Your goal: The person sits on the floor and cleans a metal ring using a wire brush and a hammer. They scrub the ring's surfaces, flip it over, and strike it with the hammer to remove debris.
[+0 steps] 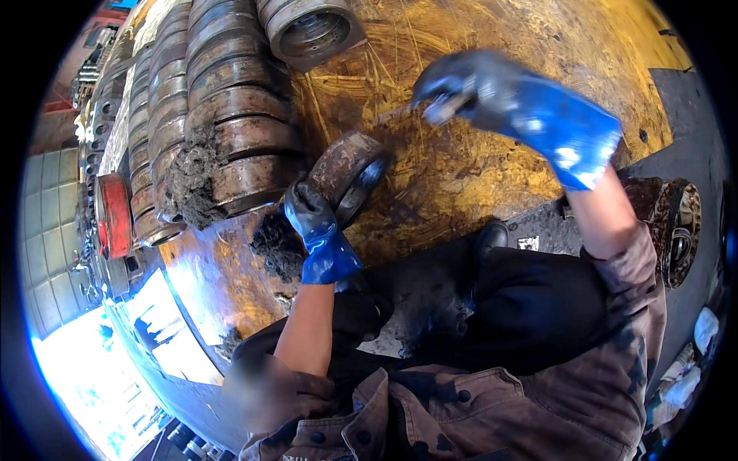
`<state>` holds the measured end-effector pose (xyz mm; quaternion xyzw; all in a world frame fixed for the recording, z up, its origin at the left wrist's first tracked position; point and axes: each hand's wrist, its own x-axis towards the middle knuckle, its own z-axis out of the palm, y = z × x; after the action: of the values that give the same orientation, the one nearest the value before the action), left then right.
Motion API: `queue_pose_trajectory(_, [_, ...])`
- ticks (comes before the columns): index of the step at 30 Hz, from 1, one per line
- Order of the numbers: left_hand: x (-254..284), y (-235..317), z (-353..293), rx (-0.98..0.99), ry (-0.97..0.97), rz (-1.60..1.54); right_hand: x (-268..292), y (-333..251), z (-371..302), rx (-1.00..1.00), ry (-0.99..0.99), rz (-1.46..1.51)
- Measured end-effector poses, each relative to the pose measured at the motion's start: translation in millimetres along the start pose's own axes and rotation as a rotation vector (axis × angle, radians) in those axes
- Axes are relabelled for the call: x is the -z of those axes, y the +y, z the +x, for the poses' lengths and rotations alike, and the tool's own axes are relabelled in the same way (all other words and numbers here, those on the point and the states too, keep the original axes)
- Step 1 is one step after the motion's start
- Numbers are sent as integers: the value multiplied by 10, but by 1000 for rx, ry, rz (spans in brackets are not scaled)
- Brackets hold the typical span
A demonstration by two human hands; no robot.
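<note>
My left hand point(311, 219), in a blue rubber glove darkened with grime, grips the near-left edge of a rusty metal ring point(346, 169). The ring stands tilted on the oily yellow board point(430, 184), its hollow side facing right. Up and to the right of it, my right hand point(469, 92) is raised in a matching glove, its fingers curled and partly smeared by motion. Something thin and pale seems to poke out from those fingers, too blurred to name. Beside my left hand lies a dark wad of matted fibre point(280, 246).
Rows of stacked rusty rings point(242, 115) fill the left side, with a grey fibre clump point(192, 180) on them. A thick metal collar point(311, 34) sits at the back. A red round part point(114, 215) stands far left; a rusty drum point(676, 230) is at right.
</note>
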<state>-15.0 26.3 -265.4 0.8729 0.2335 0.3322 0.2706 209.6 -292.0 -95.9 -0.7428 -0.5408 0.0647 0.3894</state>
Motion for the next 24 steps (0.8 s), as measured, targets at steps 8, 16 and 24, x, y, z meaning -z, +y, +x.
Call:
queue_pose_trajectory(8, [46,-69,-53,32,-4,38,19,-186,130,-275,-23,-34])
queue_pose_trajectory(16, [-107,-135,-57,96,-2,-17,-408,168,161,-471,-210,-57])
queue_pose_trajectory(24, [-78,63,-57,81,17,-21,-485,128,-72,-391,-75,-112])
